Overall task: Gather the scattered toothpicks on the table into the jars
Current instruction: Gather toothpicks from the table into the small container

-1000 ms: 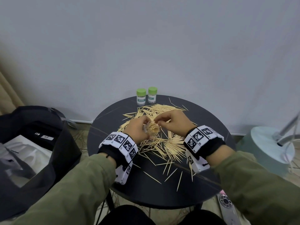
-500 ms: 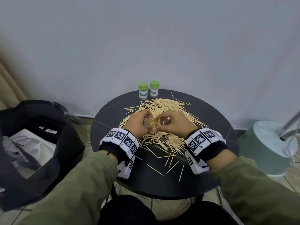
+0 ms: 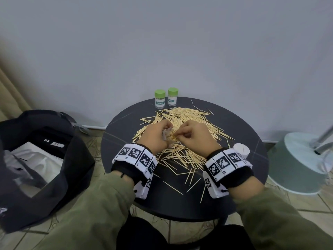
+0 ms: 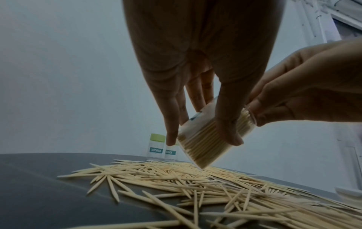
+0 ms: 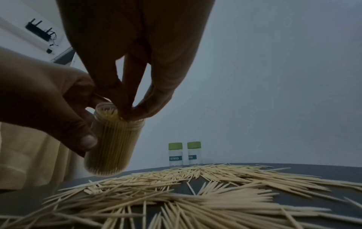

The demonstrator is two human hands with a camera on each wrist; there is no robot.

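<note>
A clear open jar point(image 5: 113, 139), packed with toothpicks, is tilted in the air above the pile; my left hand point(image 3: 163, 132) grips its body point(image 4: 207, 144). My right hand point(image 5: 128, 114) is at the jar's mouth, its fingertips pinching the ends of toothpicks there. Loose toothpicks point(image 3: 183, 152) lie in a wide heap over the middle of the round black table point(image 3: 180, 201). Two closed jars with green lids point(image 3: 160, 98) point(image 3: 172, 96) stand upright at the table's far edge.
A white round cap point(image 3: 241, 149) lies on the table to the right of my right wrist. An open black bag point(image 3: 45, 159) sits on the floor at left. A pale green lamp base point(image 3: 295, 159) stands at right. The wall is close behind the table.
Both hands have stayed together over the pile with the jar between them. The right fingers have shifted at the jar's mouth. The head view has moved, bringing the white cap into sight.
</note>
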